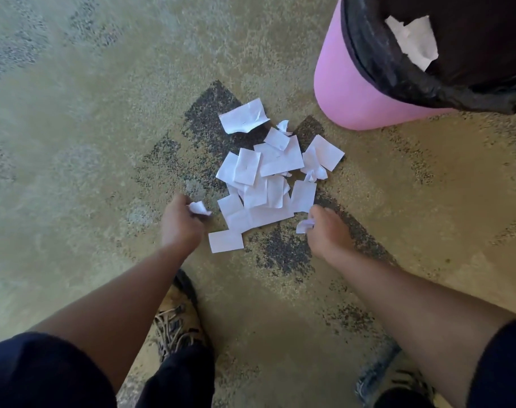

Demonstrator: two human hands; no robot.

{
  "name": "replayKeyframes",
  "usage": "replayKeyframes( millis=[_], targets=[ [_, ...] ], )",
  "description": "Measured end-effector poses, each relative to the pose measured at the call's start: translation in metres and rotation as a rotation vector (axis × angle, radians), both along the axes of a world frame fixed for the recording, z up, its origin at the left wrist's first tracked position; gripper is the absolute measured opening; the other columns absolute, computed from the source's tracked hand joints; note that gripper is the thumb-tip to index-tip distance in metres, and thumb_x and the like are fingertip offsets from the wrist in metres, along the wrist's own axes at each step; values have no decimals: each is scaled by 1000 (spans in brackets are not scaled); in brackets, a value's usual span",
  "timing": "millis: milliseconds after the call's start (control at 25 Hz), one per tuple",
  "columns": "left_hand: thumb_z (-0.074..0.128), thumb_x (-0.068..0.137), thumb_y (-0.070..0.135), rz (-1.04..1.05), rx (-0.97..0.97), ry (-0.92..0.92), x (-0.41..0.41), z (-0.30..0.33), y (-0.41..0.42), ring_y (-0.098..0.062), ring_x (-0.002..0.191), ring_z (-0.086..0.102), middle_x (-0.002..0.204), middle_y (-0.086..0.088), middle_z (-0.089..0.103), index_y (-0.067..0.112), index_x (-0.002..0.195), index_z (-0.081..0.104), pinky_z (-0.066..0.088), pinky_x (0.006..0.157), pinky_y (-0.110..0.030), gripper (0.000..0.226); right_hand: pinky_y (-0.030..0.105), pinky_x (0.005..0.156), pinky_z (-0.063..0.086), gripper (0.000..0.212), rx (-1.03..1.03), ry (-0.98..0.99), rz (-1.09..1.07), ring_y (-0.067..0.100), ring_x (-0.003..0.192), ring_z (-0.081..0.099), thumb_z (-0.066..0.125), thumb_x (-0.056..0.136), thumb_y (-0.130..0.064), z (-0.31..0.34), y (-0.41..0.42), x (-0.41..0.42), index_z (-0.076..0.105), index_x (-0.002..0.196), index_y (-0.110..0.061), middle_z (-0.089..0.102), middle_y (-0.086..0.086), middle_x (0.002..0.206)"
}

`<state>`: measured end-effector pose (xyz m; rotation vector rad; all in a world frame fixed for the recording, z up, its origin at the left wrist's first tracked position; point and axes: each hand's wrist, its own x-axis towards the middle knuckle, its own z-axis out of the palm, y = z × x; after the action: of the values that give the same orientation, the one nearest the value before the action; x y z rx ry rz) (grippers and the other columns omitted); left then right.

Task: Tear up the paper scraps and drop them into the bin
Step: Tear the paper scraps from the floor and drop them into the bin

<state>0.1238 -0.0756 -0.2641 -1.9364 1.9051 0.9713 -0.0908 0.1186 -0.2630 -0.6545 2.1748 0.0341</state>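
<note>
I stand over a pile of scraps (265, 184) on the carpet (74, 142), both arms reaching down toward its near edge.

My left hand (180, 222) is closed in a loose grip around one small crumpled bit (198, 208), which pokes out between thumb and fingers just off the pile's left edge. My right hand (327, 231) is closed too, pinching another small bit (305, 225) at the pile's lower right corner. The two hands are apart, with the near scraps lying between them.

The pile is a loose overlap of white rectangles. One larger piece (244, 116) lies apart at the far side, and one flat piece (226, 241) sticks out at the near edge, close to my left wrist.

The pink bin (348, 83) stands up and to the right of the pile, near it but not touching. A black liner (377, 63) is folded over its rim, and a white torn piece (412, 39) shows inside against the dark.

The carpet is open to the left and beyond the pile, and a clear strip runs between the pile's right edge and the bin's base. My shoes (177, 319) are on the carpet below my arms, back from the scraps.
</note>
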Motion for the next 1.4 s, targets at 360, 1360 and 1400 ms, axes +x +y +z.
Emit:
replayKeyframes(
  millis=[360,1360,1400],
  targets=[
    [86,80,23,-616,131,110,6,1,32,-25,106,43,112,2,49,18,90,78,34,92,-31,13,38,81,49,9,-384,-70,164,27,104,50,66,85,-7,24,-35,15,70,93,-11,57,4,111],
    [83,82,19,-113,177,167,-115,3,-37,-26,110,62,120,-13,62,19,60,55,51,75,-29,36,16,55,46,21,-333,-54,-628,21,82,59,73,86,-11,10,-117,-27,61,70,-15,59,9,124],
    [82,83,17,-91,165,185,-116,0,-36,-26,105,66,105,-12,68,17,60,55,50,69,-26,35,15,47,43,25,-317,-101,-664,21,73,59,73,85,-8,8,-117,-28,59,66,-15,65,11,106]
  ],
)
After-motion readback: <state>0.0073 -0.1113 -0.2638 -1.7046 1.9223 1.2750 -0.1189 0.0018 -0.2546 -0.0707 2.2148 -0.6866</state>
